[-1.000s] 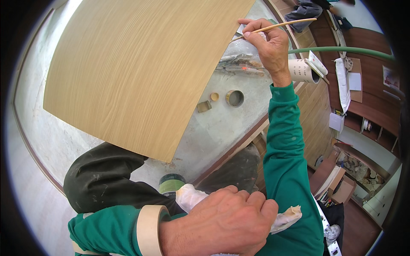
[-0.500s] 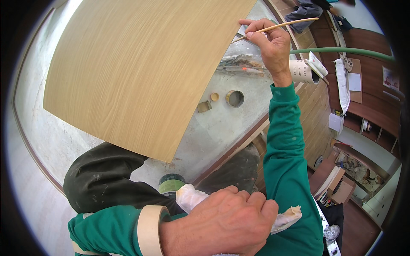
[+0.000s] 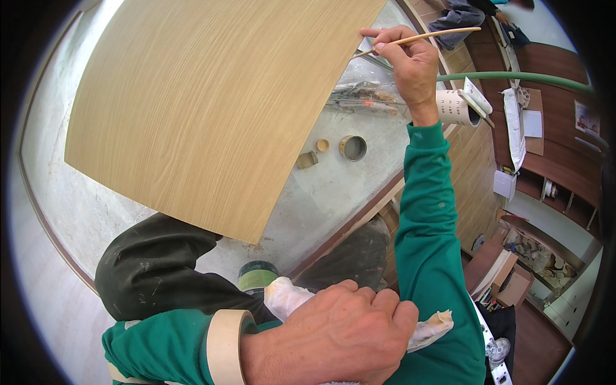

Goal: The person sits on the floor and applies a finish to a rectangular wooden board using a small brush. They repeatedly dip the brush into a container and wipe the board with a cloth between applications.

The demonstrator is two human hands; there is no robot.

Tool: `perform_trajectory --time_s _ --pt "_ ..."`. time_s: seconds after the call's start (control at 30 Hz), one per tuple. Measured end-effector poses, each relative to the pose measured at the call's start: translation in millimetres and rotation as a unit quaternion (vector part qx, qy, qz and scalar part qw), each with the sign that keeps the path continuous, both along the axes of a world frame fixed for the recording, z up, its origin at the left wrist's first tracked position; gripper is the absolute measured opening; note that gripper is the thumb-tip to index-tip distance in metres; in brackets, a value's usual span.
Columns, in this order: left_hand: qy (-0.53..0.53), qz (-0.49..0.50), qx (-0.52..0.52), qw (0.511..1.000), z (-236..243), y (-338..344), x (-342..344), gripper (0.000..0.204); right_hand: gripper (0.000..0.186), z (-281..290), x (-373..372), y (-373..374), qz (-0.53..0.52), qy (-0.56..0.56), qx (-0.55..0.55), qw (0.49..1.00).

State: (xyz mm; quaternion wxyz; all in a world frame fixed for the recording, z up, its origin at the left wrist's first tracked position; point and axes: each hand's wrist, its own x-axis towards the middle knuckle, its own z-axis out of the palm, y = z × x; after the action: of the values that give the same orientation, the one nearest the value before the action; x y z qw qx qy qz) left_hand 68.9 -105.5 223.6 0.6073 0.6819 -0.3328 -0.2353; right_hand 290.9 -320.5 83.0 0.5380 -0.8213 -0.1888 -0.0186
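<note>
In my right hand a thin brush with a pale wooden handle is pinched between thumb and fingers. Its tip meets the right edge of a large wood-grain panel, and my index finger reaches to that same edge. Close to my body, my left hand is closed round a crumpled, stained white cloth, which sticks out on both sides of the fist. Round my left wrist sits a wide roll of beige tape.
Beside the panel on the pale tabletop stand a round tin, a small round lid and a small metal piece. A clear plastic bag lies beyond them. A green-banded container is by my legs. Another person sits far right.
My right hand and the brush have shifted slightly away from me along the panel's edge. My left hand and the cloth stay where they were.
</note>
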Motion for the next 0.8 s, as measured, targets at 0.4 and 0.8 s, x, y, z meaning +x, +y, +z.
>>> perform_trajectory --time_s 0.4,0.8 --pt "-0.014 0.011 -0.002 1.000 -1 0 -3 0.030 0.005 -4 -5 4 0.021 -0.048 -0.023 0.998" --pt "-0.018 0.024 -0.007 1.000 -1 0 -4 0.026 0.005 7 -15 4 0.032 -0.006 -0.008 0.999"
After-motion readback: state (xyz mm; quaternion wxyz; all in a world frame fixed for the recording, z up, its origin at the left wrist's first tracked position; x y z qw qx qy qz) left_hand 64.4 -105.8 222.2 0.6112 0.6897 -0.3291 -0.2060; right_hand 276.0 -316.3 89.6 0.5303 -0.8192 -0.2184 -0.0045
